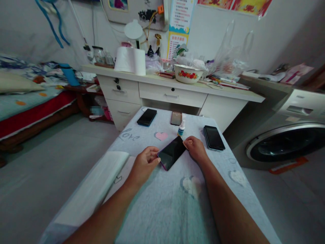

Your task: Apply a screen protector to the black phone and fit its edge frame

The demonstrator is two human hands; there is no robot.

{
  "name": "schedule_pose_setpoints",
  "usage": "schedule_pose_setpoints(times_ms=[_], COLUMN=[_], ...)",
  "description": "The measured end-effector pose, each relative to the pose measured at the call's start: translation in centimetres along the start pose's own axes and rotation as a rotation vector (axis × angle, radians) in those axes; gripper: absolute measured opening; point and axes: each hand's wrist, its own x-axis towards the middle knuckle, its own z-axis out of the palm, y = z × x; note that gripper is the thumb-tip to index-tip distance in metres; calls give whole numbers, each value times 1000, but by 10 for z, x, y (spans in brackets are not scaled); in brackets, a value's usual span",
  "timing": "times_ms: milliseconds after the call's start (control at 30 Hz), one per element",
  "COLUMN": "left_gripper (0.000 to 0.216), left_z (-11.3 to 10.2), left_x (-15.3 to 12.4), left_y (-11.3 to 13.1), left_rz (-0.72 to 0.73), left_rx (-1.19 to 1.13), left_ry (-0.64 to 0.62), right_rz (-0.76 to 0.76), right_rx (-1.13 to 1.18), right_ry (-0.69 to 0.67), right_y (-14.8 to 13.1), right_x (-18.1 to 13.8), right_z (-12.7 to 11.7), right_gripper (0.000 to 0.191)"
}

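Note:
A dark phone with a purple edge (172,152) lies slanted on the pale blue tablecloth (165,203). My left hand (144,164) pinches its near left corner with curled fingers. My right hand (195,148) grips its far right corner, fingers closed. Just behind the phone stands a small white dropper bottle with a blue label (181,128).
Three more phones lie on the cloth: a black phone at the far left (147,117), a brownish phone at the back middle (176,118), a stacked black phone at the right (214,138). A white desk (172,93) stands behind, a washing machine (284,135) right, a bed (30,101) left.

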Motion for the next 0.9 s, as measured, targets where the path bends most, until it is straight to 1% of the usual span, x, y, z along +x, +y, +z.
schedule_pose_setpoints(times_ms=[133, 233, 333, 400, 467, 567, 633, 767, 900], left_gripper=[37, 29, 22, 21, 21, 21, 19, 14, 14], left_z=[-3, -3, -2, -1, 0, 1, 1, 1, 2], left_x=[2, 2, 2, 1, -1, -4, -5, -6, -8], left_y=[1, 0, 1, 1, 2, 3, 4, 5, 7], left_rz=[-49, -69, -67, -53, -27, 31, 88, 188, 217], left_rx=[-117, -170, -191, -180, -146, -56, 40, 214, 258], left_ry=[86, 116, 123, 111, 95, 77, 76, 69, 44], right_rz=[13, 12, 5, 13, 22, 10, -25, -92, -194], right_rx=[119, 176, 208, 227, 252, 315, 318, 123, -70], right_ry=[-91, -143, -161, -130, -42, 115, 164, 201, 223], right_y=[0, -2, 0, 3, 3, -5, -12, -22, -27], right_x=[-2, -3, -3, -1, 0, 2, 1, -3, -9], right_z=[-3, -6, -6, -6, -6, -9, -12, -19, -24], right_gripper=[20, 20, 21, 23, 25, 28, 29, 26, 22])
